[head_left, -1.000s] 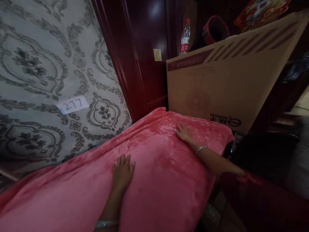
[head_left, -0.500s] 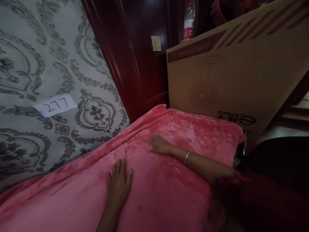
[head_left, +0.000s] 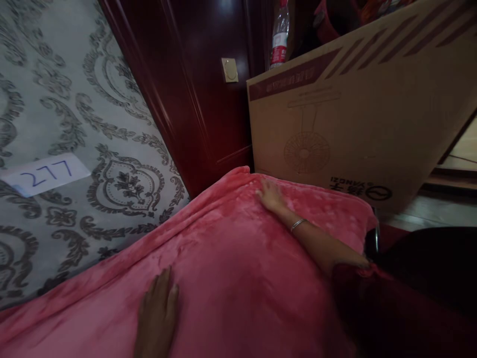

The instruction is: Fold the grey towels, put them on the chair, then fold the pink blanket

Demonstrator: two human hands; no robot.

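A pink plush blanket covers a raised surface that fills the lower half of the view. My left hand lies flat on it near the bottom, palm down, fingers close together. My right hand lies flat near the blanket's far edge, close to the cardboard box, with a thin bracelet on the wrist. Neither hand holds anything.
A large cardboard box printed with a fan drawing stands behind the blanket on the right. A plastic water bottle stands behind it. Dark red wood panelling rises at the centre. Patterned grey wallpaper with a "277" label covers the left.
My right hand slid back out along the blanket toward its far edge by the box. My left hand moved down and left across the blanket. The view shifted left.
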